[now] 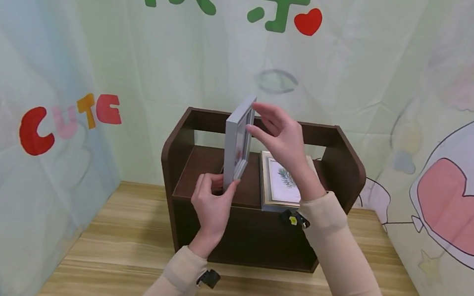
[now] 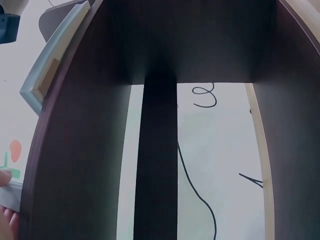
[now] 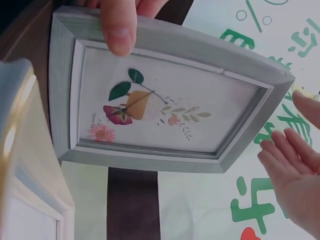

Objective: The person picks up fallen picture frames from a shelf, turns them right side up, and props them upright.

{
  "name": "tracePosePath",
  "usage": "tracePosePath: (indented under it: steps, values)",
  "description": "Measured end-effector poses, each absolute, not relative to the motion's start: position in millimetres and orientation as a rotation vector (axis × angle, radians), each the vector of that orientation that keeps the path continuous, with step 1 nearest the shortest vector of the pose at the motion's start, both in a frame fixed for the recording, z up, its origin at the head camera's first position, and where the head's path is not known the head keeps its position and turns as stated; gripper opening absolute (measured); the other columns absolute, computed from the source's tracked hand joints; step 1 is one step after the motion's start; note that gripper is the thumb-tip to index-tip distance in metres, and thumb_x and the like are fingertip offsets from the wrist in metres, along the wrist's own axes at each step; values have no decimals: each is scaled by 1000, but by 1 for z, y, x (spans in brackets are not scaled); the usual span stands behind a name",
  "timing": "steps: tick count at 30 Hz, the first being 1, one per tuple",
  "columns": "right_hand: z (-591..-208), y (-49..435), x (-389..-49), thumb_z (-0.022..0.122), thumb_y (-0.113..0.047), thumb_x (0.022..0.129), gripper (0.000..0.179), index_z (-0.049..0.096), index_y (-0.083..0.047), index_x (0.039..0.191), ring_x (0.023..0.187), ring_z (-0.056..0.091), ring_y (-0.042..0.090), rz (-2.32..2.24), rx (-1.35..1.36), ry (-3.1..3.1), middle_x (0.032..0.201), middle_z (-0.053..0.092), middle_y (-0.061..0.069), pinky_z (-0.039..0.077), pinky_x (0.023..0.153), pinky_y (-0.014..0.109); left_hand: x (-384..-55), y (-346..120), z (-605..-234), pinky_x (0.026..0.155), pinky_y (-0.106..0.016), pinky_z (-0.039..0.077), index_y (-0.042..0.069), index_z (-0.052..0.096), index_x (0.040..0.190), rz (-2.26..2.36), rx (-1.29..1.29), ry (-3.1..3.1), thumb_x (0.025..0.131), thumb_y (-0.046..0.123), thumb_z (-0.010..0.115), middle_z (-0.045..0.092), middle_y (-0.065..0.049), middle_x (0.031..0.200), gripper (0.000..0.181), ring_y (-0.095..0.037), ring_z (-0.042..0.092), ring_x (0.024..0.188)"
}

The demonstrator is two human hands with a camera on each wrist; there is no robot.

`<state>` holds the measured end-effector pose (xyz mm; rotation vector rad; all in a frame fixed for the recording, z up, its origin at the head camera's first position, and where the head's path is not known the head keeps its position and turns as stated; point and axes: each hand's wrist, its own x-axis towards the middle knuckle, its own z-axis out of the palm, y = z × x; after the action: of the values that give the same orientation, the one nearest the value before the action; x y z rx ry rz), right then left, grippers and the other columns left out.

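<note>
A grey picture frame (image 1: 231,142) stands upright, edge-on, above the left part of a dark brown shelf unit (image 1: 252,237). My left hand (image 1: 213,207) grips its lower end, and in the right wrist view that thumb (image 3: 119,35) lies over the front border. Behind the glass are dried flowers and leaves (image 3: 135,107). Near the frame's upper end is my right hand (image 1: 281,136), thumb and fingers spread; the right wrist view shows a gap between them and the frame. The left wrist view catches only part of the left hand (image 2: 6,215).
Stacked frames, the top one with a green plant print (image 1: 283,180), lie on the right of the shelf and overhang its front edge. The unit stands on a wood-grain table (image 1: 127,233) before a printed curtain (image 1: 163,58). Thin black cables (image 2: 192,185) show behind the unit.
</note>
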<state>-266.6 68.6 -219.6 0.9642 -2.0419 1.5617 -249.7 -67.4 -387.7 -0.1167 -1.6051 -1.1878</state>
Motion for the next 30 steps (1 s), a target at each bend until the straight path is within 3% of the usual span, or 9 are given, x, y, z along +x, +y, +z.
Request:
tracePosePath:
  steps: [7, 20, 30]
  values:
    - [-217, 68, -271, 70, -1, 83, 48, 54, 6, 127, 127, 51, 25, 1529, 1142, -2070, 131, 56, 19, 38, 108, 34, -249, -65, -388, 66, -21, 51, 2, 63, 83, -1189, -115, -1594, 70, 19, 85, 59, -8, 82, 31, -16, 61, 73]
    - [-218, 71, -278, 70, -1, 82, 45, 57, 5, 124, 130, 48, 21, 1480, 1224, -2099, 133, 56, 17, 38, 108, 31, -245, -61, -391, 64, -32, 55, 5, 68, 90, -1246, -206, -1587, 73, 17, 82, 61, -8, 83, 25, -16, 62, 71]
    - [-218, 74, -285, 72, 0, 80, 46, 57, 6, 124, 129, 49, 21, 1480, 1274, -2104, 131, 57, 18, 37, 109, 29, -242, -60, -397, 68, -26, 56, 7, 70, 100, -1255, -328, -1657, 75, 18, 80, 64, -7, 89, 29, -16, 63, 75]
